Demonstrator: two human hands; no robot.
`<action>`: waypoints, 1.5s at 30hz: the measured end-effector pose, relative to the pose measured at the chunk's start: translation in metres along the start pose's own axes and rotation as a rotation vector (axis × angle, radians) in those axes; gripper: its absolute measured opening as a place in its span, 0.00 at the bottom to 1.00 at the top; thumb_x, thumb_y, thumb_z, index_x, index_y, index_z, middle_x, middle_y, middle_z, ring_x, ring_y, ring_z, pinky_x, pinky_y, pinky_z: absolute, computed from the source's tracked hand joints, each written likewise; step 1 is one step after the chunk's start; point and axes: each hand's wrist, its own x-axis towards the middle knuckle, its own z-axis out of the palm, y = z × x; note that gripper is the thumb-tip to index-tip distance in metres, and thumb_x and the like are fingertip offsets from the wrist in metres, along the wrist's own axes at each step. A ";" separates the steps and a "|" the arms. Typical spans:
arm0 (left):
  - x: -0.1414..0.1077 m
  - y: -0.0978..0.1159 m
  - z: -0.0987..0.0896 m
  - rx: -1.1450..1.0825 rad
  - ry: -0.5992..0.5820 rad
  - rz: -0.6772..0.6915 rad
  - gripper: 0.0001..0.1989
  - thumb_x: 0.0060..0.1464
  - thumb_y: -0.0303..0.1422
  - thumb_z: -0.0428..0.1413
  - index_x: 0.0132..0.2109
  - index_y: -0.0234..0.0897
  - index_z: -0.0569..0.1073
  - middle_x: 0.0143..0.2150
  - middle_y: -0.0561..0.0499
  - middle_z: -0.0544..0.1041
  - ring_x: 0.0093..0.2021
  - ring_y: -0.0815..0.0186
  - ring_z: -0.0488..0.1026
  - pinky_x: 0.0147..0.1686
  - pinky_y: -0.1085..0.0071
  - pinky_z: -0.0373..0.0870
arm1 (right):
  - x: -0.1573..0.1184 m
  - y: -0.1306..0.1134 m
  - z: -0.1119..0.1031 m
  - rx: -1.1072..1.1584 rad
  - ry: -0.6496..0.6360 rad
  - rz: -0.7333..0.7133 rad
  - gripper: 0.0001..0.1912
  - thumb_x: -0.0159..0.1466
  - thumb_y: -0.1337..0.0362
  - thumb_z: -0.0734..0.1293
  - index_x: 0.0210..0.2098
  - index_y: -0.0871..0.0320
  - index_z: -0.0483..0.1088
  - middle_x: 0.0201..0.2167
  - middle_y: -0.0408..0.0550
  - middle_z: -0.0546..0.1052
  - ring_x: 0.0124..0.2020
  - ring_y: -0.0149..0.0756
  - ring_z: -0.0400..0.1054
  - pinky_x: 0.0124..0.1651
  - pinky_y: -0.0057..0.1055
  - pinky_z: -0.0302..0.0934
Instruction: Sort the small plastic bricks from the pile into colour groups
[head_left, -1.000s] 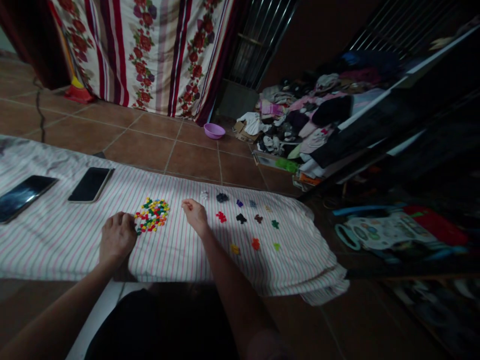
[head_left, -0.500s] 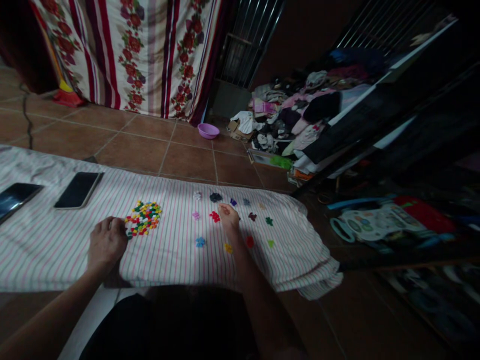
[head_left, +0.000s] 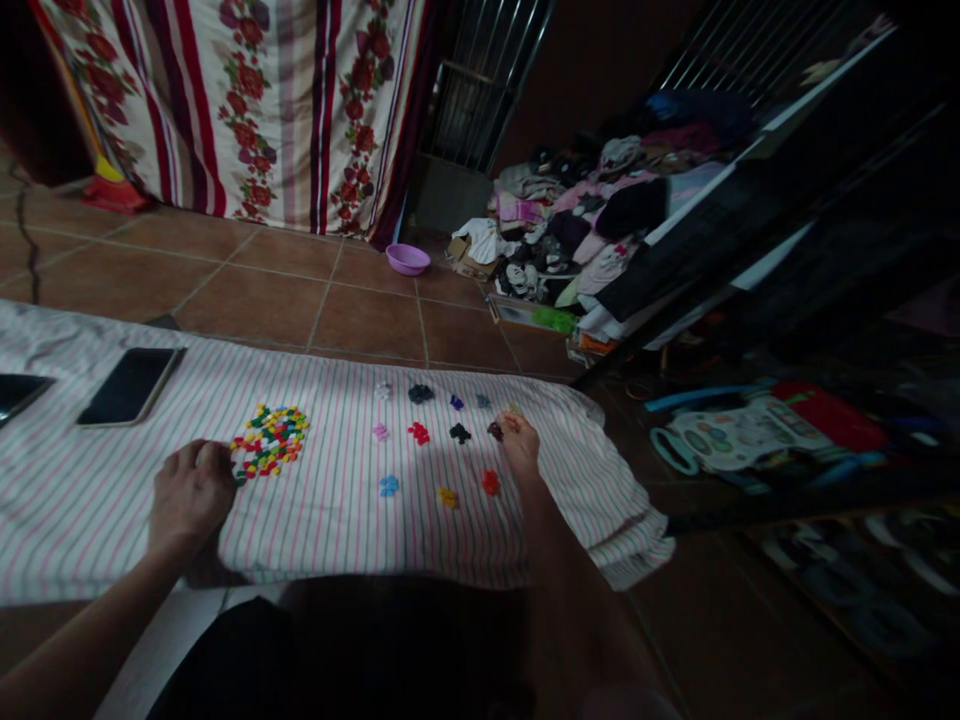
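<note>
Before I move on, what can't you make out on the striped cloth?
All in the head view:
Right hand: too dim and small to tell whether it holds anything.
Brown pieces: seemingly partly covered by that hand.
Left hand: its own back hides whether it holds anything.
Mixed pile: single pieces too small to count.
Leftmost phone: cut off by the left edge.

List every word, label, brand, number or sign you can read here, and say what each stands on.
No text can be read anywhere in view.
Pile of coloured pieces: too small to show any lettering.
Phone nearer the pile: dark screen, no legible writing.
White panel with coloured marks: too blurred to read.
</note>
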 end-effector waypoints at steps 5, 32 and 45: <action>0.000 -0.001 0.003 0.005 0.017 -0.024 0.16 0.58 0.34 0.41 0.44 0.33 0.71 0.44 0.38 0.73 0.42 0.52 0.68 0.39 0.58 0.65 | 0.014 -0.003 -0.030 -0.299 0.060 0.096 0.17 0.56 0.59 0.63 0.39 0.58 0.77 0.36 0.50 0.80 0.37 0.39 0.71 0.42 0.30 0.62; 0.000 -0.001 0.005 -0.033 0.003 -0.017 0.17 0.60 0.33 0.39 0.44 0.33 0.70 0.46 0.37 0.72 0.46 0.51 0.68 0.43 0.55 0.65 | 0.052 0.000 -0.028 -0.731 -0.024 0.078 0.14 0.55 0.69 0.62 0.35 0.55 0.79 0.31 0.53 0.79 0.33 0.41 0.72 0.37 0.33 0.63; 0.001 0.001 0.001 -0.012 -0.044 -0.042 0.16 0.59 0.32 0.40 0.45 0.32 0.69 0.46 0.38 0.72 0.45 0.52 0.67 0.44 0.58 0.63 | 0.039 0.002 -0.037 -0.800 -0.154 -0.087 0.17 0.58 0.71 0.61 0.41 0.56 0.79 0.39 0.52 0.79 0.40 0.41 0.71 0.42 0.32 0.63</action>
